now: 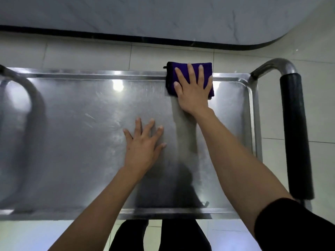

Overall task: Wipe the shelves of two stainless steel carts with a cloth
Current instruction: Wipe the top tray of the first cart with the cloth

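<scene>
Right fingers: my right hand (194, 89) lies flat with its fingers (190, 73) straight and spread, pressing down on the cloth; nothing is curled or pinched.
Cloth: the purple cloth (206, 69), folded into a pad with a dark trim, sits under my right palm at the far edge of the shelf, toward the right; its far part laps over the raised rim and out past it.
Left fingers: my left hand (143, 147) is also open, its fingers (137, 126) straight and fanned, palm down on bare metal and holding nothing.
Where the left hand sits: near the middle of the shelf, nearer to me and to the left of the cloth, well apart from it.
Arms: both forearms are bare; a black sleeve (297, 225) covers my right upper arm at the near right.
Shelf: the top shelf (72, 133) of the stainless steel cart is a shallow tray with a raised rim, scuffed and reflecting ceiling lights.
Cart handle: on the right, a bent steel tube carries a black grip (295, 134) that runs near to far.
Left end: a curved steel tube (10, 75) rises at the far left corner.
Floor: pale tiles (87, 53) show beyond the cart.
Far edge: a marbled grey surface (145, 13) with a dark border runs across the far side.
</scene>
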The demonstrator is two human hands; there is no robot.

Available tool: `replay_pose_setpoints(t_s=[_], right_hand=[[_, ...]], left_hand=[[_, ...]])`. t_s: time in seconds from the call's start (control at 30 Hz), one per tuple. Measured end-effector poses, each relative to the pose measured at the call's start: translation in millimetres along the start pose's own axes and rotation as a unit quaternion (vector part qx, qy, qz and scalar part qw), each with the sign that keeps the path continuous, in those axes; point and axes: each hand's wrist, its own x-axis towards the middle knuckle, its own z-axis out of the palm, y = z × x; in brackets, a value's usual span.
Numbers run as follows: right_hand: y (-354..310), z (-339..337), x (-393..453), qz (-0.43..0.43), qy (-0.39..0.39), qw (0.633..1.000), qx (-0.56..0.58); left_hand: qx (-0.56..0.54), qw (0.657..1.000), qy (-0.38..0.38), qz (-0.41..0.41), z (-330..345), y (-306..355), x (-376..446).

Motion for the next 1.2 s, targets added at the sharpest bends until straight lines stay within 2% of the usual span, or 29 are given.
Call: replay_pose_setpoints(t_s=[0.2, 0.4, 0.6, 0.73, 0.87, 1.07, 1.2], right_hand=[[-2.5, 3.0, -34.9, -0.006, -0.002, 1.000, 0.009], [-11.8, 22.0, -154.1, 0.013, -0.023, 1.000, 0.003], [-28.4, 46.5, -278.7, 0.055, -0.031, 0.998, -0.006], [-44.5, 60.6, -337.8, 0.061, -0.027, 0.998, -0.004], [-58.1, 74.6, -388.4, 0.080, -0.026, 0.996, -0.017], [-76.5, 79.3, -417.5, 0.109, -0.044, 0.993, -0.010], [-76.6, 74.8, -403.2, 0.109, -0.064, 0.992, -0.001]], left_hand=[[0.020, 0.998, -0.012, 0.064, 8.8, -26.5, -1.3], [0.018, 0.997, 0.001, 0.075, 13.4, -27.2, 6.0], [0.019, 0.988, 0.023, 0.149, 17.1, -51.7, 20.5], [0.014, 0.986, 0.043, 0.158, 24.8, -55.4, 18.6], [-0.005, 0.987, 0.033, 0.159, 25.6, -57.7, 11.3], [-0.014, 0.986, 0.015, 0.165, 14.9, -57.7, 0.3], [-0.019, 0.991, 0.061, 0.119, 6.4, -83.5, -3.9]])
